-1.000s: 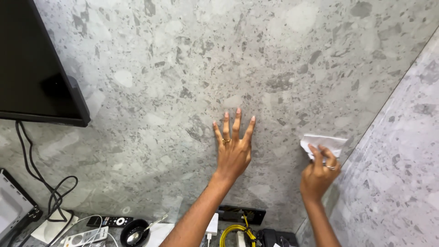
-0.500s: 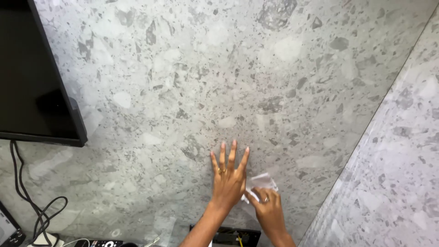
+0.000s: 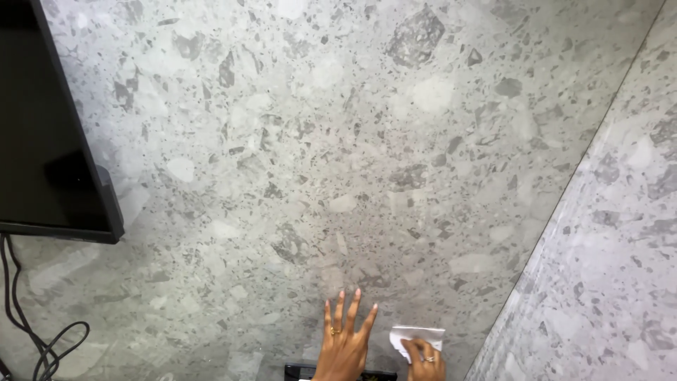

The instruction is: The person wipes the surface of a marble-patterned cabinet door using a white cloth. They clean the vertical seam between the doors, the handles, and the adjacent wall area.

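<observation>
Both hands now sit lower in the head view than half a second ago, and the black screen [image 3: 49,127] has slid toward the left edge. Left hand [image 3: 344,346] lies flat against the grey speckled wall [image 3: 338,141] with fingers spread, a ring on one finger; its wrist is cut off by the bottom edge. Right hand [image 3: 425,361] presses a white cloth [image 3: 416,336] to the wall just beside the left hand, fingers curled on it, mostly out of frame. Near the corner, a second wall [image 3: 606,268] meets the first. Dark cables [image 3: 28,331] hang below the screen. A dark strip at the bottom edge is too cropped to identify.
</observation>
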